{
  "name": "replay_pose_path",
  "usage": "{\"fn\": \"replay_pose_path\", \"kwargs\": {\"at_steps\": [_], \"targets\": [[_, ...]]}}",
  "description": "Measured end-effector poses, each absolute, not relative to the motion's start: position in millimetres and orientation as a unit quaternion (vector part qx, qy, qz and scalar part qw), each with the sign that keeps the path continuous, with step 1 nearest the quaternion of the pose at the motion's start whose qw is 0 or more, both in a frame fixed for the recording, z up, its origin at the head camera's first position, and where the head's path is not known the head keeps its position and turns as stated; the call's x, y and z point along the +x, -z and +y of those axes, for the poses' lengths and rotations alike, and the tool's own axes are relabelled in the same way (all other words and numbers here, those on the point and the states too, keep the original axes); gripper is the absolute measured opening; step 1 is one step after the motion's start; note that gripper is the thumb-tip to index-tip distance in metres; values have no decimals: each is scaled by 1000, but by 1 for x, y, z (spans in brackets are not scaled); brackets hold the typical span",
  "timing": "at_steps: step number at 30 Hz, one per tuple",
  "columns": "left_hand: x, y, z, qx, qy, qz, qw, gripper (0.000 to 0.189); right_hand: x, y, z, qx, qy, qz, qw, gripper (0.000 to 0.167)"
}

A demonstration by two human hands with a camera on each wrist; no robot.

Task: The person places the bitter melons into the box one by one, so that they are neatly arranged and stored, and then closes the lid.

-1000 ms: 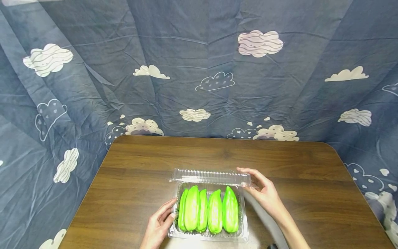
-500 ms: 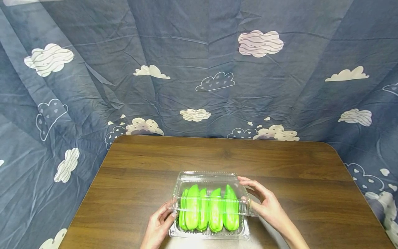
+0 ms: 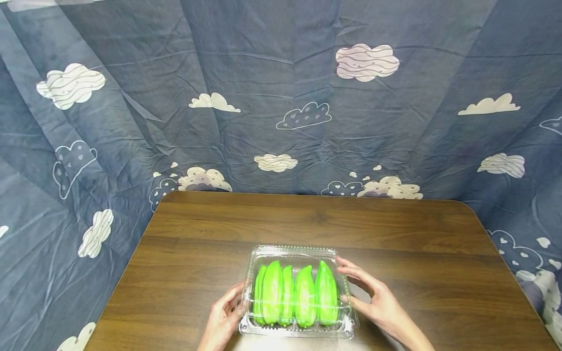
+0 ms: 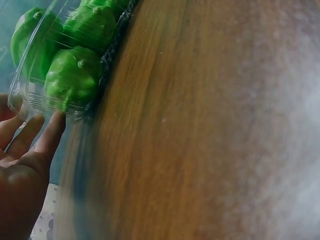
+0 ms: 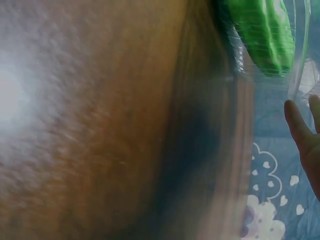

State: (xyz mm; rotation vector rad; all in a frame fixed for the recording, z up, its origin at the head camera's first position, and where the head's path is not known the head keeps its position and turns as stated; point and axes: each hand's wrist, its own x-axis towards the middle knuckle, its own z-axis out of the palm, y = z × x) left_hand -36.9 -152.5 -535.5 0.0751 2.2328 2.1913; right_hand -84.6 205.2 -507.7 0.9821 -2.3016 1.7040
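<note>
A clear plastic clamshell container stands at the near side of the table, holding several long green vegetables with pointed tips. Its clear lid lies over them. My left hand is at the container's left side, fingertips touching the end wall. In the left wrist view, the fingers of that hand reach the box's lower corner. My right hand holds the lid's right edge, thumb nearer me and fingers farther back. Only a few fingers of it show in the right wrist view, by the lid's edge.
The brown wooden table extends behind and to both sides of the container. A dark blue cloth with white clouds hangs along the back and sides.
The lid has swung down from standing raised at the back to lying over the green vegetables. My right hand moved down and nearer with it; my left hand stayed at the container's left side.
</note>
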Motion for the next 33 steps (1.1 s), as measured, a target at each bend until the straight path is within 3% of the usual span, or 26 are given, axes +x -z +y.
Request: {"fn": "replay_pose_path", "kwargs": {"at_steps": [11, 16, 22, 33], "targets": [[-40, 535, -156, 45, -711, 701, 14, 43, -73, 518, 208, 288, -546, -786, 13, 63], [-41, 534, -160, 49, -725, 686, 43, 46, -70, 522, 207, 293, -573, -766, -4, 63], [-42, 535, -164, 52, -734, 673, 73, 49, -68, 524, 207, 306, -587, -749, -3, 63], [-43, 535, -163, 75, -730, 677, 59, 47, -68, 528, 204, 342, -603, -720, 33, 62]]}}
